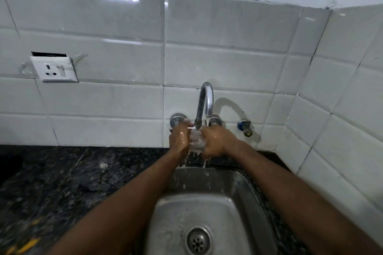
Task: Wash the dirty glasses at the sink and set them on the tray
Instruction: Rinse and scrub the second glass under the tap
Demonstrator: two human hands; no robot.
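A clear glass (pixel 196 139) sits between both my hands under the chrome tap (pixel 205 101), which runs water onto it. My left hand (pixel 179 138) grips the glass from the left, fingers curled round it. My right hand (pixel 216 141) grips it from the right. Water spills off the glass and my hands into the steel sink (pixel 234 209) below. The glass is mostly hidden by my fingers and the splashing water. No tray is in view.
The sink drain (pixel 198 241) lies near the bottom edge. Dark speckled countertop (pixel 62 182) spreads to the left of the sink. White tiled wall behind holds a power socket (pixel 54 69) at left and a small blue valve (pixel 245 127) right of the tap.
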